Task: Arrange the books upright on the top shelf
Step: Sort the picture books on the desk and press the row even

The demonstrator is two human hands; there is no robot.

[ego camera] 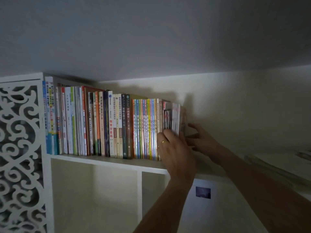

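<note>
At the far left stands a white fretwork side panel (20, 132) cut with scrolling curls, forming the end of the bookcase. Just beside it begins the row of books (104, 125), standing upright spine-out on the top shelf (107, 161), packed close from the panel rightward: tall blue and white volumes first, then red, green and orange spines, two dark volumes near the middle, and a run of thin pastel-coloured spines. Below the shelf board lie two pale cubbies, parted by a white divider (139, 195). At the right end of the row sit the last few books (174, 118), pinkish and blurred, upright or nearly so; their titles cannot be read. The left hand (173, 148), wearing a ring (163, 141), lies with straight fingers flat against the front edges of these end books, its back towards the camera. Just to the right, the right hand (202, 138) reaches in from the open side, fingers spread and mostly straight, its fingertips near or against the outer face of the last book; whether they touch cannot be told. The two hands are close together, flanking the end of the row. Further right, lower down, a small dark picture (203, 192) sits on a pale surface, and at the far right edge lie blurred papers (303, 155).
</note>
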